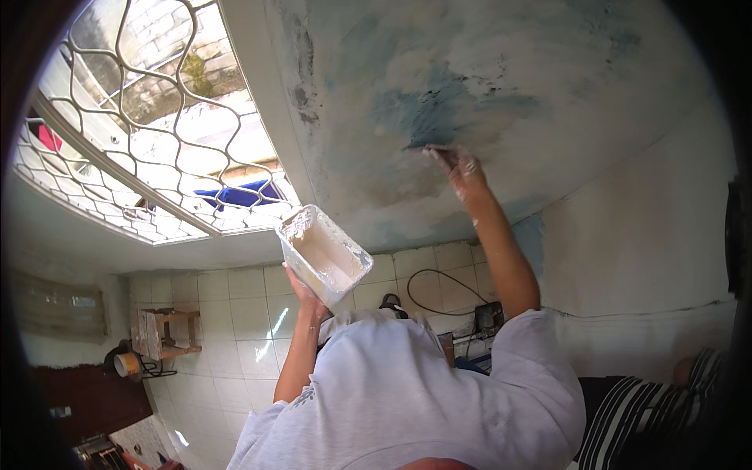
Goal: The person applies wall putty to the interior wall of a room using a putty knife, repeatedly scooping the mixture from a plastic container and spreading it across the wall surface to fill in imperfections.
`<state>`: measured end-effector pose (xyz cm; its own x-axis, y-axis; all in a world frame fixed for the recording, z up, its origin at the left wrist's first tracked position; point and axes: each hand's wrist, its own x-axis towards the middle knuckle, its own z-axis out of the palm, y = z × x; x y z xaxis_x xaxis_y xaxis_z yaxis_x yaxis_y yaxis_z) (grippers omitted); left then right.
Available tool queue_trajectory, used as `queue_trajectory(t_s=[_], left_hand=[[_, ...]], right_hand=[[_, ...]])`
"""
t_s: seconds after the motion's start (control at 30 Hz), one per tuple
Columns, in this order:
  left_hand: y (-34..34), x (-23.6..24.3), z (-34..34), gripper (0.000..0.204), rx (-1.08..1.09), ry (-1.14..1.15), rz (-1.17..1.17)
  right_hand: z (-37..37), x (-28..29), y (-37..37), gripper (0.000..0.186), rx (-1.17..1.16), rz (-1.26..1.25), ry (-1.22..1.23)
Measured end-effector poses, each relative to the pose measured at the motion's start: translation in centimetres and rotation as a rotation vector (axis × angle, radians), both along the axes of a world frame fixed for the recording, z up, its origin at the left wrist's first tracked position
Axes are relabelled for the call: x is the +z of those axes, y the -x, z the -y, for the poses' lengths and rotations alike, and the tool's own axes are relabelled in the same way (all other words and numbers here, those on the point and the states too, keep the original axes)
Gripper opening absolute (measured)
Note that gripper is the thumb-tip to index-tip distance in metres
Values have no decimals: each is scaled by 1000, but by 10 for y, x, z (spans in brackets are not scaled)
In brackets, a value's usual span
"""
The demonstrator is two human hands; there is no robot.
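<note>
My left hand (305, 294) grips a white rectangular plastic tub (345, 288) from below and the side. The tub is tilted, its rim and inner walls are smeared, and pale wet filler (325, 254) lies inside. My right arm is raised to the wall (368, 180), which is patchy with white, grey and blue-green. With fingers pinched together, my right hand (464, 174) holds what looks like a thin flat scraper (419, 148) against the wall, seen nearly edge-on. White smears cover the fingers and wrist.
At the left is a window with a wavy metal grille (176, 102). A small wooden stool (168, 333) stands on the tiled floor (251, 313). A black cable (415, 290) loops near a dark box (489, 317). At the lower right lies striped dark cloth (627, 419).
</note>
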<state>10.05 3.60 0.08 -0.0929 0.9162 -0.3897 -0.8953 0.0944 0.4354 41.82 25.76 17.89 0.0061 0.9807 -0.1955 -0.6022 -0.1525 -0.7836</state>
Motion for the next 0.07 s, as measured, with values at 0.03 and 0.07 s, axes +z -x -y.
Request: queue_trajectory(t_s=[0.03,0.07], left_hand=[[5,1,-1,82,-8,18,-23],[9,1,-4,82,-30,14,-21]], right_hand=[[-1,43,-4,31,23,-71,-72],[-6,84,-9,37,91,-122,-111]])
